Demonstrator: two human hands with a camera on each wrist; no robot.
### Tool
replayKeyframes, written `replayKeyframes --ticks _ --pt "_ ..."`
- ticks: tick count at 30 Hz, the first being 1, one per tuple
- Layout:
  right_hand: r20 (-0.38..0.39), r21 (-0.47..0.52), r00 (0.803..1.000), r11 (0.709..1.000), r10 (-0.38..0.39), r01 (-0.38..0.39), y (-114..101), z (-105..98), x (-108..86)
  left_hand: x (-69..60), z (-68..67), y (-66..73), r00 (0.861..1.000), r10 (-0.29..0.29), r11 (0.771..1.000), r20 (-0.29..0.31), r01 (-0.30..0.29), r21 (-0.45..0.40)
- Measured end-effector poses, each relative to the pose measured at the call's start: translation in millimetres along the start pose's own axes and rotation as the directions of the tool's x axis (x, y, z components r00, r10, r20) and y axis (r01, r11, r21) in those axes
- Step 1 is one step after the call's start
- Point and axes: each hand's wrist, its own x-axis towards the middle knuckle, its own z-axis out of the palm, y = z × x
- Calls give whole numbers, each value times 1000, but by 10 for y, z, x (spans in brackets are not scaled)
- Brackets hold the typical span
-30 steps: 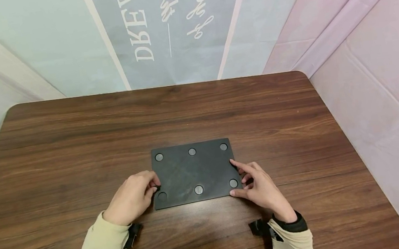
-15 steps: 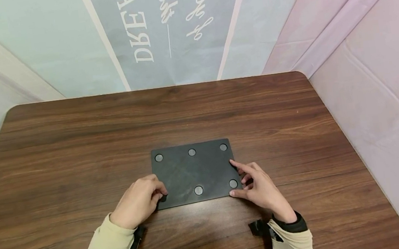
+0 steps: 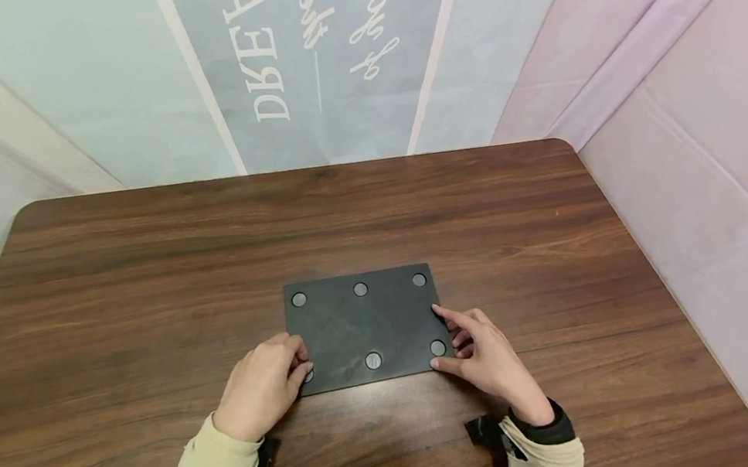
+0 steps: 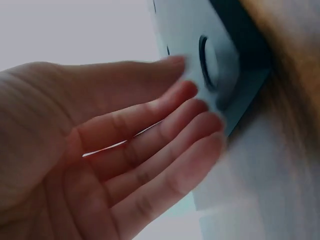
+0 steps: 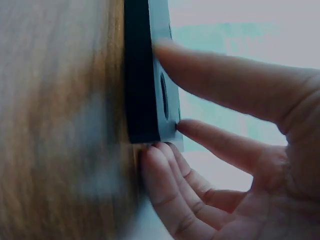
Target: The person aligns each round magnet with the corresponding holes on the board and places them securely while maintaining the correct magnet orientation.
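Note:
A dark grey rectangular plate (image 3: 367, 324) lies flat between my hands, with several round grey discs set in holes along its long sides. My left hand (image 3: 259, 384) is over the plate's near left corner. Its thumb partly hides the disc (image 3: 310, 377) there in the head view. The left wrist view has the thumb and loosely bent fingers close to that disc (image 4: 212, 62), with nothing seen between them. My right hand (image 3: 483, 352) rests at the plate's right end. Its thumb and index finger touch the plate near the edge, while the other fingers lie against its side.
The brown wood-grain table (image 3: 141, 278) stretches around the plate on all sides. Behind it hangs a pale blue cloth (image 3: 339, 121) with white lettering, and a pinkish cloth (image 3: 711, 184) hangs on the right. Black straps (image 3: 544, 423) are on both wrists.
My left hand has moved slightly right and toward me, onto the near left hole. That hole looked dark before and shows a light grey disc now. The right hand has stayed in place.

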Motion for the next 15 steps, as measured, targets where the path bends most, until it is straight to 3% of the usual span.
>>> replayKeyframes --ticks 5,9,12,15 --pt "-112 -51 992 998 -52 46 -22 56 -14 -7 90 33 991 21 999 -132 -17 32" --pt "-212 -105 960 981 -181 162 -29 110 -6 1 146 51 972 63 998 -228 -54 43" --pt "-232 -161 931 955 -282 249 -47 131 6 23 165 63 964 77 997 -255 -68 44" --pt "-195 -229 931 938 -308 262 -93 134 -4 34 166 73 970 67 998 -235 -59 38"
